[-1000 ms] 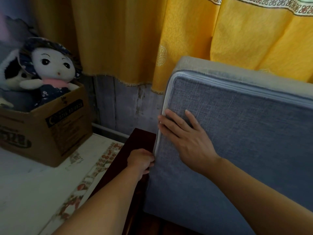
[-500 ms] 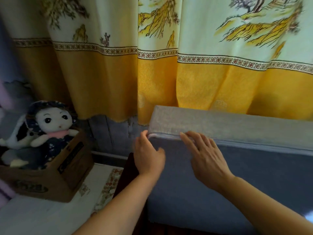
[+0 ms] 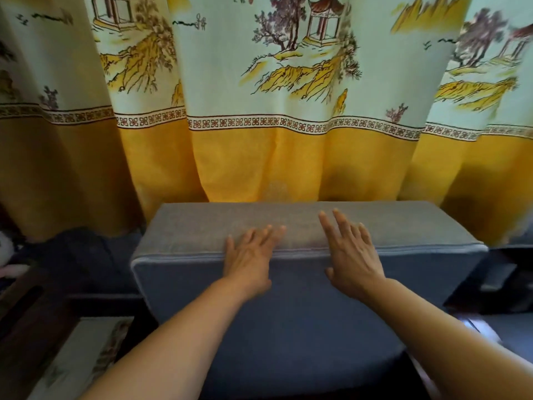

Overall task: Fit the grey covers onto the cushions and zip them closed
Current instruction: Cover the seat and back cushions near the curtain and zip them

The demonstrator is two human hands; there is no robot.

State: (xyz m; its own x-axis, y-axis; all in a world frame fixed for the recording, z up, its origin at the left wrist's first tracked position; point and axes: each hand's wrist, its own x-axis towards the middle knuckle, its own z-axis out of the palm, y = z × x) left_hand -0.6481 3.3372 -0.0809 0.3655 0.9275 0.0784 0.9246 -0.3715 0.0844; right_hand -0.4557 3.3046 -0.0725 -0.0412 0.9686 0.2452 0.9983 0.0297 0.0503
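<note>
A yellow-hemmed curtain (image 3: 288,111) printed with pavilions and trees hangs behind dark wooden furniture (image 3: 28,313).

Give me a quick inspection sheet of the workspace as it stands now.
Surface: dark wooden furniture under the cushion, partly in shadow.
Job's things: grey fabric-covered rectangular cushion stands on edge; pale zip line along its top edge looks closed.
Clutter: white soft shape at far left, too cropped to identify.
Grippers: left hand and right hand lie flat, fingers straight, on the cushion's top edge.
Cables: nothing seen.
Surroundings: yellow and pale-green printed curtain behind.
</note>
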